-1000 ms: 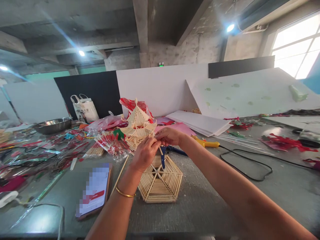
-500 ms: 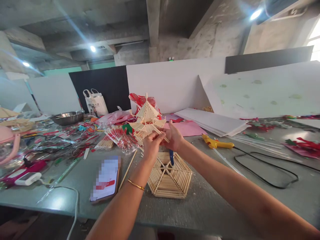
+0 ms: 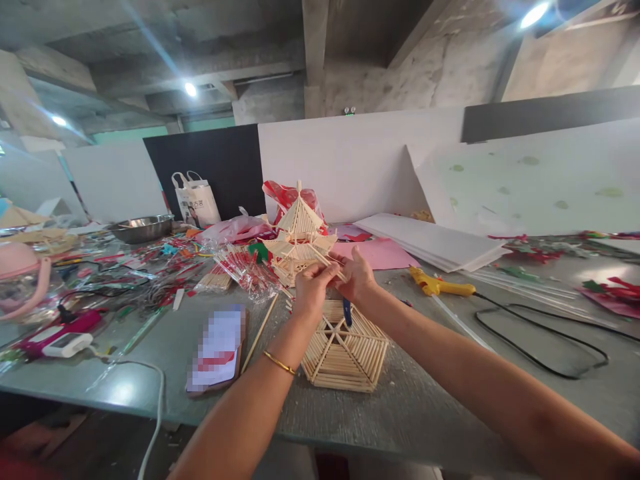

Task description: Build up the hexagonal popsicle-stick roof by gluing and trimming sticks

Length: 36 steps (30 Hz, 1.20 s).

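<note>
My left hand (image 3: 313,288) pinches thin wooden sticks (image 3: 327,261) between thumb and fingers. My right hand (image 3: 357,277) is closed on the other end of the same sticks, its thumb pointing up. Below both hands, a hexagonal frame of wooden sticks (image 3: 345,367) rests on the table, with spokes meeting at its middle. A blue strip-like part (image 3: 347,313) shows over its far side under my right hand; what it belongs to is hidden. Just beyond my hands stands a tiered stick pagoda (image 3: 299,223) with a pointed roof.
A phone (image 3: 220,350) and a loose stick (image 3: 259,333) lie left of the frame. On the right is a yellow glue gun (image 3: 440,285) with a black cord. Wrapped stick bundles (image 3: 245,270), a metal bowl (image 3: 143,229), white boards (image 3: 433,241) and a pink bottle (image 3: 23,280) stand around.
The view has shifted a little, so the whole scene sits slightly further right and higher. Both hands keep hold of the sticks at nearly the same place above the frame.
</note>
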Each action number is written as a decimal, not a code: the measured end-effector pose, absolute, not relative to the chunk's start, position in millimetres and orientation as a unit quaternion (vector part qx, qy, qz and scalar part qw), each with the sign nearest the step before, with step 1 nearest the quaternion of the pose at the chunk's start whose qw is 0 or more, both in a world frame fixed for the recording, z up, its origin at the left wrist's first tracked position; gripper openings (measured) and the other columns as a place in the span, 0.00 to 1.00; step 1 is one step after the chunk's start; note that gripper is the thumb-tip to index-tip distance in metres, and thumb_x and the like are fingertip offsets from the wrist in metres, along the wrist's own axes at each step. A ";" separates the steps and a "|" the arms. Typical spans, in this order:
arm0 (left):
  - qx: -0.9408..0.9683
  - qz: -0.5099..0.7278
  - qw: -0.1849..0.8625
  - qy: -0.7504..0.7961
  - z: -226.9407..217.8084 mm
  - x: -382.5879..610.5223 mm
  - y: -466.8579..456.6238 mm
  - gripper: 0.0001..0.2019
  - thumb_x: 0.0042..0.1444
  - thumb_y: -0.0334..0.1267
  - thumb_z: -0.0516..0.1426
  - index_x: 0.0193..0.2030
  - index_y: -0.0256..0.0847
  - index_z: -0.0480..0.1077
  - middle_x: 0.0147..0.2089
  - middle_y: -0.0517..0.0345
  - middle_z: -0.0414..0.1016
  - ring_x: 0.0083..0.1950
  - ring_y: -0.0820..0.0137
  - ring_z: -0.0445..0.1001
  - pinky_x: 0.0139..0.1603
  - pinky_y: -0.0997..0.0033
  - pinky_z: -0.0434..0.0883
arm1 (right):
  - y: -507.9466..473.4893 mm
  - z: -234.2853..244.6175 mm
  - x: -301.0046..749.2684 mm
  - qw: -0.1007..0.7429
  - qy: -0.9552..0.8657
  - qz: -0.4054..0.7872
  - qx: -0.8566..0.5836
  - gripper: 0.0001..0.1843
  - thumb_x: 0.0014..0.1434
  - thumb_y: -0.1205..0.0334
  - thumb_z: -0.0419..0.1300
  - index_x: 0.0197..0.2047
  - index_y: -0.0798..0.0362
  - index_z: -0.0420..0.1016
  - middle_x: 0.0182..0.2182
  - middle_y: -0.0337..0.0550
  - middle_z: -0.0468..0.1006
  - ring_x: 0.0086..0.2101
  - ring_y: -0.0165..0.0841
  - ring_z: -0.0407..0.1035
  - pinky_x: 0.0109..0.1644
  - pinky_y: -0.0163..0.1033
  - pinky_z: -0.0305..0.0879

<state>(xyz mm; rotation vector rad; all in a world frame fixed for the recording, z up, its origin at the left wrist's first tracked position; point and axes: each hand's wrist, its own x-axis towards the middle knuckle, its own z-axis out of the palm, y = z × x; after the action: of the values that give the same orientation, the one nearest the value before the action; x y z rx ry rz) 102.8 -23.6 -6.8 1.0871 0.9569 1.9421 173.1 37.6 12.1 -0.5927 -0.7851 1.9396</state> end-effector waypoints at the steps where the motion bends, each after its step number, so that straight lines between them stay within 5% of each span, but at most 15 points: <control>1: 0.398 0.756 0.372 0.363 -5.6 101.2 -24.5 0.08 0.41 0.40 0.63 0.25 0.36 0.74 0.26 0.59 0.75 0.27 0.74 0.71 0.30 0.75 0.68 | 38.1 10.5 175.6 0.472 -0.333 0.775 -0.257 0.27 0.63 0.46 0.36 0.29 0.55 0.66 0.20 0.42 0.71 0.20 0.31 0.65 0.24 0.37 0.62; 8: 0.282 0.774 0.472 0.314 0.4 85.4 -28.2 0.09 0.37 0.34 0.66 0.27 0.35 0.72 0.25 0.60 0.76 0.24 0.78 0.72 0.26 0.81 0.69 | 22.0 -10.8 207.7 0.436 -0.546 0.669 -0.255 0.07 0.53 0.62 0.58 0.28 0.57 0.71 0.24 0.41 0.74 0.24 0.27 0.67 0.30 0.33 0.64; 11: 0.286 0.763 0.489 0.312 0.3 85.4 -30.1 0.08 0.40 0.33 0.65 0.28 0.35 0.72 0.26 0.59 0.76 0.23 0.79 0.72 0.25 0.81 0.70 | 12.0 -14.1 216.3 0.446 -0.622 0.596 -0.243 0.07 0.47 0.63 0.62 0.31 0.57 0.72 0.25 0.40 0.74 0.24 0.26 0.67 0.32 0.34 0.65; 19: 0.306 0.725 0.526 0.324 -2.2 87.3 -31.1 0.07 0.41 0.32 0.65 0.29 0.34 0.73 0.26 0.59 0.76 0.24 0.79 0.72 0.24 0.82 0.70 | -1.6 -8.9 229.0 0.473 -0.785 0.304 -0.259 0.08 0.53 0.64 0.56 0.34 0.53 0.76 0.21 0.38 0.73 0.24 0.27 0.67 0.29 0.31 0.62; 36: 0.398 0.669 0.528 0.341 -1.1 86.0 -34.8 0.08 0.41 0.35 0.65 0.27 0.34 0.73 0.28 0.58 0.76 0.28 0.77 0.73 0.30 0.79 0.70 | -3.1 -15.0 239.4 0.480 -0.813 0.223 -0.241 0.09 0.56 0.63 0.55 0.34 0.53 0.76 0.22 0.37 0.73 0.24 0.27 0.66 0.31 0.31 0.60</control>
<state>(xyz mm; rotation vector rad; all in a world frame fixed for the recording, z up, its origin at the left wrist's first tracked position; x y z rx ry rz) 86.0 -34.8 -1.1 0.9504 0.8144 1.5976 239.4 -3.1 -15.0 -0.5884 -1.9843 0.5449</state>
